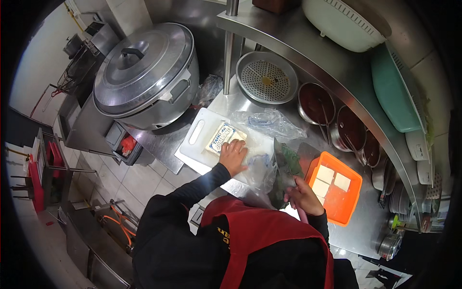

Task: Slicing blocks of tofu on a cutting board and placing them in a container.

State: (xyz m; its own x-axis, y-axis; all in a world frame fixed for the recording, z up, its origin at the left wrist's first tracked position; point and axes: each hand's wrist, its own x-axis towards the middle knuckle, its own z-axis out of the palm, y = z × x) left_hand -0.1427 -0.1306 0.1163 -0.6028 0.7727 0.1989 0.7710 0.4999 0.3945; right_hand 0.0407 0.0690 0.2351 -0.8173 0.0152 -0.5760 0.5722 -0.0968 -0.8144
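My left hand (234,156) rests on a block of packaged tofu (224,137) whose wrapper bears printing. The tofu lies flat on a white cutting board (190,146) with a slot handle at its far left end. In my right hand (303,197) is a broad-bladed knife (285,162), held by what looks like a pinkish handle, its blade angled away from me beside the board's right edge. Crumpled clear plastic (260,168) covers the board's right part. To the right of the knife, an orange plastic tray (339,213) holds several white tofu pieces (325,174).
More clear plastic bag (278,123) lies behind the board. Farther back stand a perforated steamer pan (267,77) and metal pots of red sauce (317,103) with ladles. A big lidded pot (144,72) stands at the left. A steel shelf (274,32) overhangs the counter.
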